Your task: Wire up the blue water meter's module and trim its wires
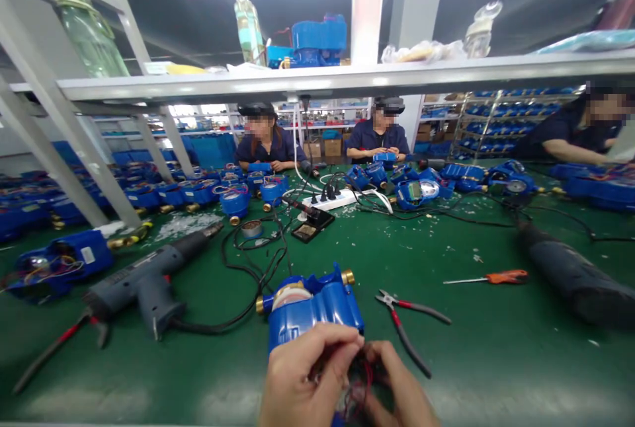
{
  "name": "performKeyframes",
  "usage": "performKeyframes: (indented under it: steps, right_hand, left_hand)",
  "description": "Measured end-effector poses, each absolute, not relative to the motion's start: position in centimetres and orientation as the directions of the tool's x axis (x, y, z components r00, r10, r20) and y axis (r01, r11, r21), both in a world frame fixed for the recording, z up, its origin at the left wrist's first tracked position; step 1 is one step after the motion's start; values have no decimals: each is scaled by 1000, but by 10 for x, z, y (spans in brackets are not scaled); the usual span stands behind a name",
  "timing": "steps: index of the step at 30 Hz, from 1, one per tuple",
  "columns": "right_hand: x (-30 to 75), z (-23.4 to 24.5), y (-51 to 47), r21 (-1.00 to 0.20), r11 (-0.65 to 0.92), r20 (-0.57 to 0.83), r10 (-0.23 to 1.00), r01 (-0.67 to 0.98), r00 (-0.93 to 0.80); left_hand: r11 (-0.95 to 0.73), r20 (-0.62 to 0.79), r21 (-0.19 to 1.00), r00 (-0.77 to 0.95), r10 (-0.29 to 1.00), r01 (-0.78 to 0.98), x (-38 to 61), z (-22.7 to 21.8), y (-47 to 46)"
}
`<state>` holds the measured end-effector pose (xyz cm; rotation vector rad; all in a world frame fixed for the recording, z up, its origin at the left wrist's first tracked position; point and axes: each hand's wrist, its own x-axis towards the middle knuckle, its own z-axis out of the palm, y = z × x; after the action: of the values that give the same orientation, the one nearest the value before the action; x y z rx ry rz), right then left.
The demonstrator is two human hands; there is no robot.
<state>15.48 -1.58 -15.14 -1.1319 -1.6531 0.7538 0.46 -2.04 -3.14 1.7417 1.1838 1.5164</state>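
Observation:
A blue water meter (317,311) with brass ends lies on the bench at the bottom middle, its near part hidden by my hands. My left hand (310,377) is closed in a pinch, thumb against forefinger, at the meter's near right edge. Close beside it, my right hand (399,384) has its fingers curled in around thin red wires (368,374). The wires run between both hands, and their ends are hidden by the fingertips. To the right of the meter, cutting pliers (404,321) with red and black handles lie with their jaws apart.
A heat gun (143,278) lies left, another heat gun (575,268) right. An orange screwdriver (506,277) lies near the right one. Behind are a power strip (335,200), cables and several blue meters (419,189). A shelf (317,83) crosses overhead. Co-workers (380,133) sit opposite.

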Motion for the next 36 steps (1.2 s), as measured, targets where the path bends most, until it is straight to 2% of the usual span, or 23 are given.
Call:
performKeyframes:
  steps: [5, 10, 13, 16, 19, 22, 26, 31, 36]
  right_hand:
    - [164, -141, -14, -863, 328, 300, 945, 385, -134]
    - [182, -134, -27, -813, 345, 300, 939, 470, -170]
    - [189, -135, -42, -675, 429, 446, 885, 600, -131]
    - [186, -136, -55, -527, 545, 588, 788, 652, -184]
    - [175, -135, -60, -382, 642, 648, 699, 665, -303]
    - [162, -132, -57, -282, 664, 675, 650, 692, -349]
    - [155, -130, -48, -283, 636, 605, 699, 718, -381]
    - [154, -132, -37, -316, 567, 566, 756, 761, -328]
    - [160, -130, -26, -389, 472, 466, 842, 791, -274]
  left_hand:
    - [-373, 432, 899, -317, 844, 231, -14, -23, -38]
    - [-267, 403, 903, -450, 797, 336, -29, -64, -60]
    - [-261, 478, 835, -405, 779, 483, -29, -102, -72]
    - [-262, 573, 662, -249, 781, 702, -25, -132, -79]
    - [-220, 548, 504, -112, 829, 835, -25, -145, -78]
    - [-253, 489, 468, -9, 872, 847, -28, -142, -72]
    - [-316, 464, 510, 53, 884, 800, -21, -131, -61]
    - [-321, 517, 577, -32, 855, 751, 2, -120, -44]
    - [-301, 487, 600, -40, 872, 741, 11, -116, -35]
